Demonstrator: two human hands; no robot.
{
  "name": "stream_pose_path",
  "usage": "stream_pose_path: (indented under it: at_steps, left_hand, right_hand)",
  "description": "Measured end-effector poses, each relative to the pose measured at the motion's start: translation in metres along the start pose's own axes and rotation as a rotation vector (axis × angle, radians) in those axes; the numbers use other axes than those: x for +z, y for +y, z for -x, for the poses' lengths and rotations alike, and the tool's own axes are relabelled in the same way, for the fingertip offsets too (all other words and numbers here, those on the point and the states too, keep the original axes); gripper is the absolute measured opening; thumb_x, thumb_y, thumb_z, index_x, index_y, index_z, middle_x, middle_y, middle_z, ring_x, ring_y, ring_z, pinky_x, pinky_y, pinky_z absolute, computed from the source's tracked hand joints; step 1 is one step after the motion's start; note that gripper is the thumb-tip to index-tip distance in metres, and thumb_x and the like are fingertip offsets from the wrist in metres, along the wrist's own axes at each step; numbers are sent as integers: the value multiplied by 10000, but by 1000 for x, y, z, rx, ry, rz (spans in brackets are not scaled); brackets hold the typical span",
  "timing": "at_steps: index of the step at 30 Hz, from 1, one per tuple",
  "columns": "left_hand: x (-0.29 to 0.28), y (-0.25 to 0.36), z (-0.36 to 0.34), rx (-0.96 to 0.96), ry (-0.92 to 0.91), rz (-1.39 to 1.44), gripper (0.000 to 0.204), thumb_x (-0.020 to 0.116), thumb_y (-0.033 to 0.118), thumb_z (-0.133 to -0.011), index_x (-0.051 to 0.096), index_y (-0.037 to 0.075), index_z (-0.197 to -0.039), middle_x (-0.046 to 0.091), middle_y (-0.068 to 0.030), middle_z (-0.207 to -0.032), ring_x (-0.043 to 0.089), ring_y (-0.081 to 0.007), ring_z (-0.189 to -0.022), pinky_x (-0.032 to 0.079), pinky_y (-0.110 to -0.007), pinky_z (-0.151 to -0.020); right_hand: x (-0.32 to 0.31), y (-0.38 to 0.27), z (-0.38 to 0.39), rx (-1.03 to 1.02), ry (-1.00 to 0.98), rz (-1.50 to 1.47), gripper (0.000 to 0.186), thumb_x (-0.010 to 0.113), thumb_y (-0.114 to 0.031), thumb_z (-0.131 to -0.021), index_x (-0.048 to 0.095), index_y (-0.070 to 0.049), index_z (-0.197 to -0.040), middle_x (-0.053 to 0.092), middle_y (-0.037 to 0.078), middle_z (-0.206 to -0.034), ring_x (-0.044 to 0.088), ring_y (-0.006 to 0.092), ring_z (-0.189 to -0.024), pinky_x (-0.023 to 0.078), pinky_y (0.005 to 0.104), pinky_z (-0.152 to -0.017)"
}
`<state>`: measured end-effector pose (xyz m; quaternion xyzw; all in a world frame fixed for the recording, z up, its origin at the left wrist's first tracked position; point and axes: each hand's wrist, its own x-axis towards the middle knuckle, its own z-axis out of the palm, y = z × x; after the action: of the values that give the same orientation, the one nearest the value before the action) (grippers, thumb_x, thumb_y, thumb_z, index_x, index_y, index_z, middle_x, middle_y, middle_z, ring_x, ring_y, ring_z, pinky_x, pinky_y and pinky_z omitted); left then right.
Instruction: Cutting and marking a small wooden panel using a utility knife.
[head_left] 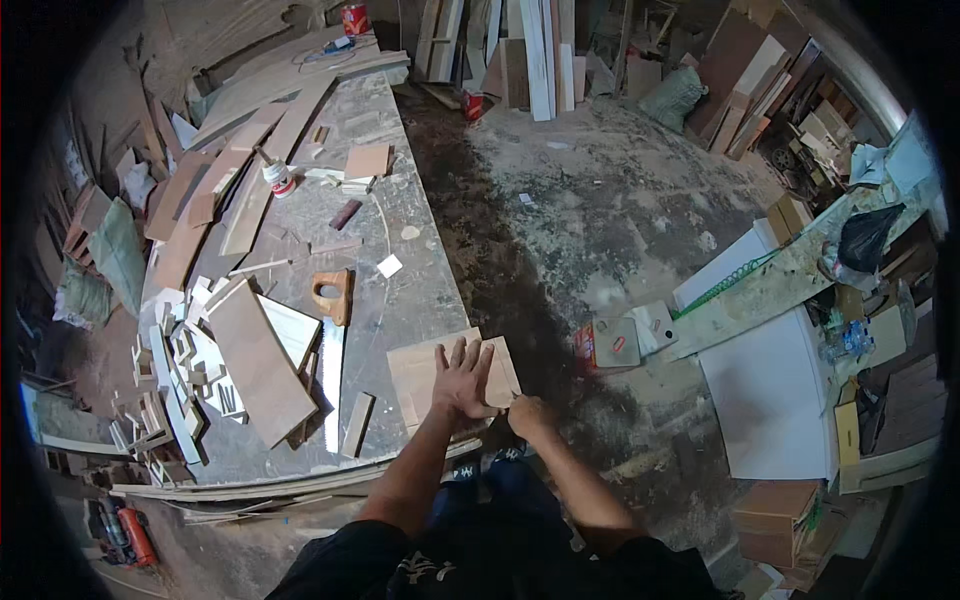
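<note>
My left hand (463, 383) lies flat on a pale, squarish wooden panel (408, 372) at the near right corner of the workbench, its fingers spread. The panel reaches slightly past the bench's right edge. At the panel's right edge my right hand (532, 418) is closed in a fist. Whatever it grips is too small and too covered to name. Left of the panel lies a short wooden strip (357, 424). Beyond that strip rests a handsaw (333, 340) with a wooden handle and a bright blade.
Wood offcuts (200, 350) and a broad board (262, 365) crowd the bench's left side. A white glue bottle (279, 180) stands farther back, near long planks (250, 215). On the right are a square tin (614, 342) and a long cluttered bench (735, 285).
</note>
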<state>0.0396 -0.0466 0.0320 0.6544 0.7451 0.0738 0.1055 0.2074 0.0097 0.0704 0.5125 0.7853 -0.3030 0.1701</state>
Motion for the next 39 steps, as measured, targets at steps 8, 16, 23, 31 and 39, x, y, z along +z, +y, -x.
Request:
stream_pose_path:
  at_steps: [8, 16, 23, 31, 39]
  left_hand:
    - [6, 5, -5, 13, 15, -25, 1407, 744, 813, -501, 246, 105, -1610, 290, -193, -1641, 203, -437, -1530, 66, -739, -1172]
    - [0, 2, -3, -9, -8, 10, 1376, 762, 787, -532, 231, 126, -1616, 278, -185, -1648, 206, -429, -1530, 60, -738, -1173]
    - [-7, 6, -6, 9, -40, 25, 1361, 763, 781, -550, 243, 103, -1609, 281, -199, -1639, 197, -437, -1530, 59, -752, -1162]
    - [-7, -1, -5, -16, -50, 36, 1356, 764, 779, -555, 231, 123, -1615, 276, -182, -1644, 183, -431, -1535, 59, -751, -1165]
    - [-8, 2, -7, -27, -59, 12, 1348, 759, 774, -562, 229, 120, -1615, 278, -176, -1644, 193, -431, -1532, 62, -742, -1173]
  right_hand:
    - [32, 11, -26, 102, 84, -31, 310, 545, -209, -923, 751, -33, -1073, 705, 261, -1145, 687, 421, -1088, 553, 504, -934]
    - [3, 9, 15, -10, 31, 67, 323, 510, -160, -924, 751, 11, -1056, 711, 281, -1105, 696, 430, -1074, 558, 515, -930]
    - [6, 2, -1, 83, 14, -13, 332, 527, -197, -943, 746, 3, -1092, 697, 289, -1147, 674, 445, -1114, 538, 528, -962]
    - [19, 20, -10, 0, -57, 83, 348, 518, -218, -981, 738, 32, -1082, 682, 311, -1144, 660, 447, -1124, 526, 522, -961]
    - [34, 37, -26, -35, -1, -30, 339, 524, -235, -981, 740, 19, -1050, 701, 302, -1063, 679, 483, -1022, 542, 545, -906]
